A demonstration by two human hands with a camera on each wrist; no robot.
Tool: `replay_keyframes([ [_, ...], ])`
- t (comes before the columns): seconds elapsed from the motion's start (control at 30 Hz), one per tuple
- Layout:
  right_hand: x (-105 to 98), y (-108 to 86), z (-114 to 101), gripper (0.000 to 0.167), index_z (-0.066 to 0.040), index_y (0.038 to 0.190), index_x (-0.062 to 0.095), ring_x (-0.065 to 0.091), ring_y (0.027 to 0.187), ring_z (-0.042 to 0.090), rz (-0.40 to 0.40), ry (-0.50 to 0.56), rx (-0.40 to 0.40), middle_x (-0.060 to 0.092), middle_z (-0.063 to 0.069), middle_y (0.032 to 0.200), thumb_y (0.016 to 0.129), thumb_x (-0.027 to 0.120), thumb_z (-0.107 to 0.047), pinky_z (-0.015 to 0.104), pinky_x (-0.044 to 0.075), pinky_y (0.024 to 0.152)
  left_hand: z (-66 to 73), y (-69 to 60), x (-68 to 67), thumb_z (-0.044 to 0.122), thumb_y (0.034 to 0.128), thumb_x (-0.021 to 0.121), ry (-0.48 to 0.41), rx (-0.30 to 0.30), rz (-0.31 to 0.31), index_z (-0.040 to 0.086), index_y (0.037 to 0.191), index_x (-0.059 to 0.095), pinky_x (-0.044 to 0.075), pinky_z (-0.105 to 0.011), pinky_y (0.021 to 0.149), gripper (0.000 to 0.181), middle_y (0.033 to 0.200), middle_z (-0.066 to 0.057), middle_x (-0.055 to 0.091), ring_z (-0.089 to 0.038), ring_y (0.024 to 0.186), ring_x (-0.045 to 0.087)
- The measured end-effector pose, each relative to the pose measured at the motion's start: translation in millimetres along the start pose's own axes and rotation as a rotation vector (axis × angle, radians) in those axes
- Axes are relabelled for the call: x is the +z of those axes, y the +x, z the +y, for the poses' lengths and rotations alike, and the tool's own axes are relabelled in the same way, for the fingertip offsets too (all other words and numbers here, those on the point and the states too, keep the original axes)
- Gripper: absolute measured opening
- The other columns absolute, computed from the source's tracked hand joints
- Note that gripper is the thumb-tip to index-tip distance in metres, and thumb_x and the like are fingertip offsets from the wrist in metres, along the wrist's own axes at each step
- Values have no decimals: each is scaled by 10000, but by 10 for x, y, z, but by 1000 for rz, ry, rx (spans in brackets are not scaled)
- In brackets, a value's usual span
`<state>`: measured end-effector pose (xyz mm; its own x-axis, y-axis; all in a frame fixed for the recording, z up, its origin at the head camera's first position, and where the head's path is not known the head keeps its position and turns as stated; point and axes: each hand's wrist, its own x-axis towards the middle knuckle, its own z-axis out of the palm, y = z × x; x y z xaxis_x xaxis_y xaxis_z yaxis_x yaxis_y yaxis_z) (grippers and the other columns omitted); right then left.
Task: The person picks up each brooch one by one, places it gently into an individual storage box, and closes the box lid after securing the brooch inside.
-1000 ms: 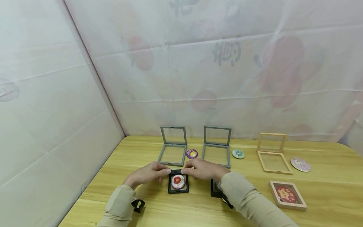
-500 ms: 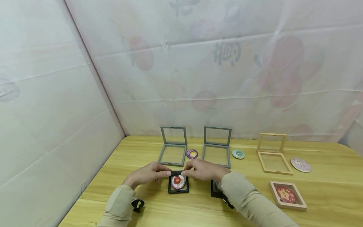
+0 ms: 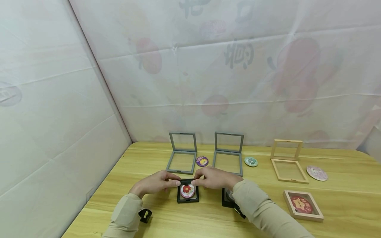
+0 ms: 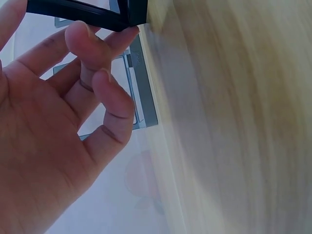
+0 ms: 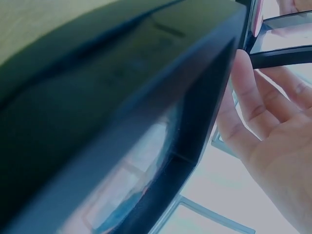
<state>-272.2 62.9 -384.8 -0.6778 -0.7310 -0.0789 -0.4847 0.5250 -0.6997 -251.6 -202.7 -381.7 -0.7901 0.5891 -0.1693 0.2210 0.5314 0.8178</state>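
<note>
A small black frame (image 3: 188, 200) lies on the table with a round red-flower badge (image 3: 188, 191) inside its base. My left hand (image 3: 154, 182) pinches the far left corner of its lid, and my right hand (image 3: 216, 178) the far right corner. In the left wrist view, the black lid (image 4: 87, 14) stands at an angle to the base, above my left hand (image 4: 53, 131) with its fingers bent. The right wrist view has my right hand (image 5: 275, 131) at the lid's edge (image 5: 282, 57). A second black frame (image 3: 227, 202) is partly hidden under my right wrist.
Behind stand two open grey frames (image 3: 180, 172) (image 3: 228, 151) and an open light-wood frame (image 3: 293, 180). Beside them lie purple (image 3: 202, 161), green (image 3: 251, 161) and pale pink (image 3: 317, 173) badges. A closed wooden frame (image 3: 308, 216) holding a red badge lies at right.
Both thumbs and the lid's far edge have come very slightly down toward the badge. The badge and the other frames have stayed in place.
</note>
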Motion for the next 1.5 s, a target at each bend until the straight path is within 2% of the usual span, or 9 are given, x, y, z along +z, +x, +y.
replay_keyframes([
  [0.13,3,-3,1,227,-70,1084,720,487,633,82,-6,9,-7,654,-9,888,1015,644,-273,267,414,588,-17,6,9,241,1022,630,27,6,-3,-58,1305,643,276,-222,504,412,653,-2,489,-110,552,379],
  [0.47,5,-4,-4,251,-52,1089,714,473,597,76,-4,-10,-6,644,-32,884,976,702,-276,247,386,561,-22,16,18,190,1008,657,51,43,-17,-74,1285,648,257,-213,480,383,613,42,427,-78,503,299],
  [0.73,14,-1,2,284,-18,1091,704,521,622,71,3,-20,-17,660,-32,877,952,734,-264,251,427,554,-21,26,25,198,986,695,107,46,1,-94,1295,631,268,-221,503,430,813,-37,660,-82,506,259],
  [0.9,25,8,22,321,3,1093,703,509,607,49,18,-46,-47,661,-35,879,936,754,-272,247,448,569,-16,23,38,201,974,713,137,50,9,-92,1300,627,274,-211,490,447,699,6,612,-70,487,260],
  [1.03,35,16,37,330,-1,1089,709,514,610,39,26,-70,-61,673,-32,903,928,763,-284,250,469,592,-23,18,50,192,970,717,140,48,10,-86,1304,626,273,-203,476,444,581,73,476,-58,475,268],
  [1.13,38,22,37,331,-14,1073,719,520,651,37,33,-94,-70,689,-14,940,916,776,-300,255,481,642,-29,18,55,187,967,722,133,49,8,-83,1308,625,278,-203,476,446,564,82,448,-55,474,282],
  [1.27,34,24,20,340,-28,1043,734,513,695,41,39,-122,-81,702,-3,967,891,801,-325,262,477,690,-31,24,58,182,954,738,135,54,14,-80,1302,629,289,-206,486,449,641,46,564,-59,488,305],
  [1.37,35,19,13,349,-22,1030,731,504,670,46,43,-128,-83,693,-14,929,875,815,-324,259,470,655,-33,21,65,178,950,742,133,58,20,-88,1298,627,303,-206,495,452,756,1,652,-64,501,319],
  [1.5,44,17,10,379,-9,1036,720,484,631,53,47,-139,-69,664,-34,877,859,829,-326,259,454,606,-35,10,88,191,951,742,147,57,32,-98,1306,615,317,-202,498,475,738,-15,643,-63,502,326],
])
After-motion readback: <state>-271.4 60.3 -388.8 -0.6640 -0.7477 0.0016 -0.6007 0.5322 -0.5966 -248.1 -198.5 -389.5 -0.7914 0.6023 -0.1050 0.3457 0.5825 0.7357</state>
